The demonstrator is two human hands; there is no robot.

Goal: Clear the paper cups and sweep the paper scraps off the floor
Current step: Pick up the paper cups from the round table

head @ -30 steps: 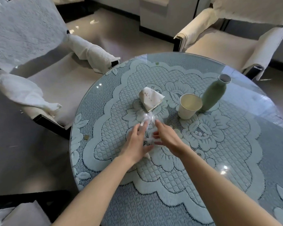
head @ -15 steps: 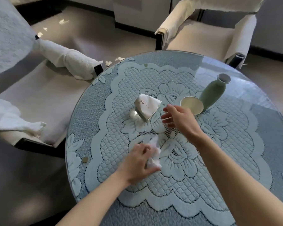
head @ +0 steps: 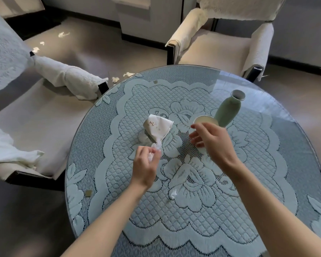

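crushed cup (head: 157, 127): white with red marks, flattened, lying on its side mid-table (head: 293, 130), left of the other cup.
upright cup (head: 202, 121): cream, mouth up, lower part hidden.
paper wad (head: 154, 147): white, crumpled, at the crushed cup's narrow end, pinched by the left hand (head: 145, 164).
table scrap (head: 173, 194): small white bit, nearer.
floor scraps (head: 115, 79): white bits by the table's far-left edge, more farther left.

This looks like a home sitting room: a round glass-topped table (head: 295, 127) with a pale lace cloth (head: 193, 210), a green vase (head: 228, 110), armchairs (head: 217, 47) draped in white covers, and a polished floor (head: 104, 52).
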